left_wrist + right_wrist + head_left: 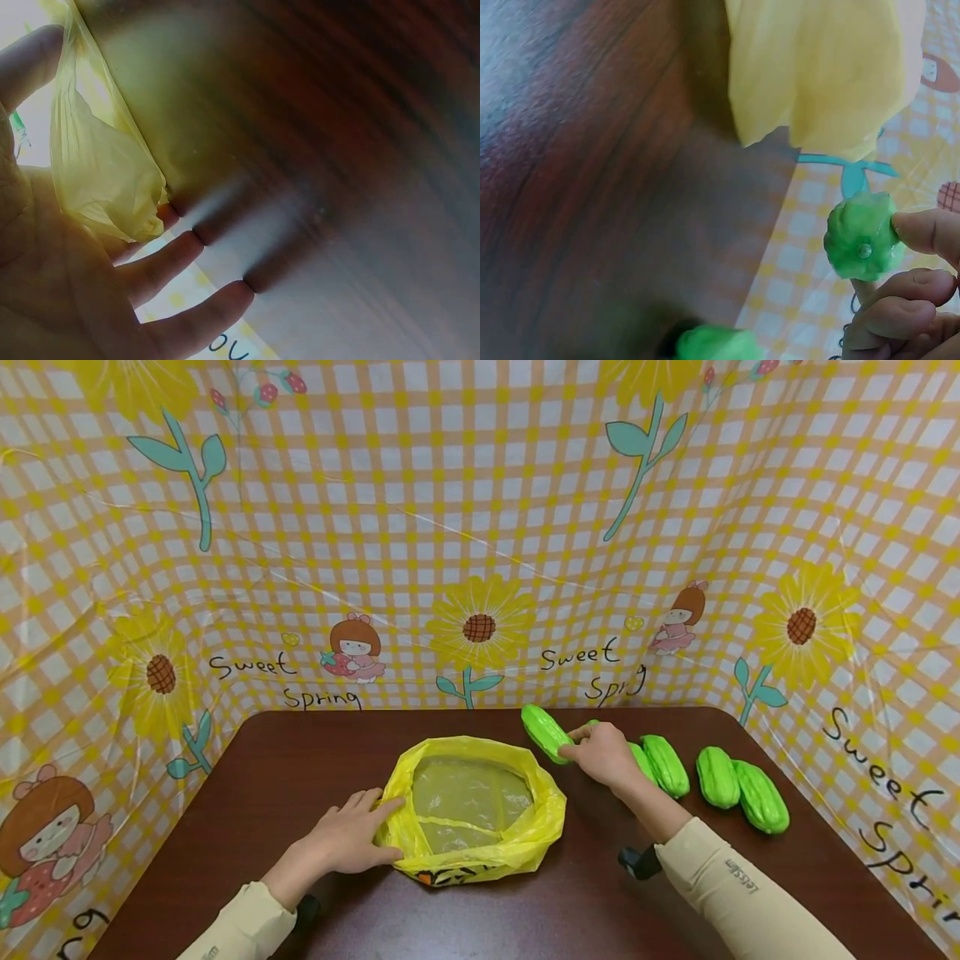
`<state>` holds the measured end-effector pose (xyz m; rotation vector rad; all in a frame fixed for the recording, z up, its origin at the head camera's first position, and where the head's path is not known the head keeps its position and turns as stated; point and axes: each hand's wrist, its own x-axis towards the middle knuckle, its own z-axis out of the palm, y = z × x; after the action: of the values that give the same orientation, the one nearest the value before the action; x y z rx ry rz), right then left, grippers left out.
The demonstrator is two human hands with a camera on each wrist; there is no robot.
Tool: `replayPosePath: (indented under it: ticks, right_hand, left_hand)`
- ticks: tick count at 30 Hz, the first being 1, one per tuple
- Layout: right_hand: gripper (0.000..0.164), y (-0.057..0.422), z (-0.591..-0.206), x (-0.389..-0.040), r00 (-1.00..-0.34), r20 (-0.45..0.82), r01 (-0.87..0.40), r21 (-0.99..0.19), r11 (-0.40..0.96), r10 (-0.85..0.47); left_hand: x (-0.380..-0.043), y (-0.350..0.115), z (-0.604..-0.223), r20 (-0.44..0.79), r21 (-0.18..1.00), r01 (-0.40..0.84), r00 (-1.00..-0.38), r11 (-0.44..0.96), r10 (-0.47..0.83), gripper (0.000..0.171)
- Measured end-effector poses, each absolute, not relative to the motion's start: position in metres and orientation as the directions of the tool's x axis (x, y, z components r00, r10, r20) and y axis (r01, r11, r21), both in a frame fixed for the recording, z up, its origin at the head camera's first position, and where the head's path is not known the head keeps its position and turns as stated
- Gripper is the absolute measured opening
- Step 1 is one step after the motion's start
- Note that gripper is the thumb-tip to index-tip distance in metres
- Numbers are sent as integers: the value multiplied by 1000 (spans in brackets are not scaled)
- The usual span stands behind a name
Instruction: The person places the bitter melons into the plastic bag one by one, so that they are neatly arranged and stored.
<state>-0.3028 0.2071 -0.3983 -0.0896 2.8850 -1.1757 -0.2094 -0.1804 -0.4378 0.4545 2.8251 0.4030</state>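
Observation:
A yellow plastic bag [551,827] stands with its mouth wide and facing up on the table. My left hand [348,835] rests against the bag's left side with fingers spread; in the left wrist view the fingertips [244,292] meet the tabletop and the bag's film lies beside the thumb. My right hand [603,756] pinches one end of a green ridged cucumber-like vegetable [546,733], held to the right of the bag's far rim. Its lobed end [862,236] shows between thumb and fingers in the right wrist view.
More green vegetables lie on the right: one [666,766] beside others partly hidden by the right arm, and a pair [717,777] farther right. The dark brown table [292,777] meets a checked, flowered cloth [480,552] behind and at both sides.

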Motion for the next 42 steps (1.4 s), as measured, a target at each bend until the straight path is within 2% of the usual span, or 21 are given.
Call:
replayPosePath:
  ticks: [11,30,42]
  right_hand:
    - [37,189,-381,-290,-993,12,-93,-712,696,-120]
    - [34,141,-375,-270,-978,6,-148,-720,677,-207]
    - [37,107,-389,-275,-977,-63,-90,-746,660,-204]
  left_hand:
    - [-211,-179,-446,-205,316,257,-921,913,330,79]
    - [-209,-175,-440,-204,328,262,-919,908,338,80]
    - [-211,-175,-438,-184,317,253,-929,914,321,80]
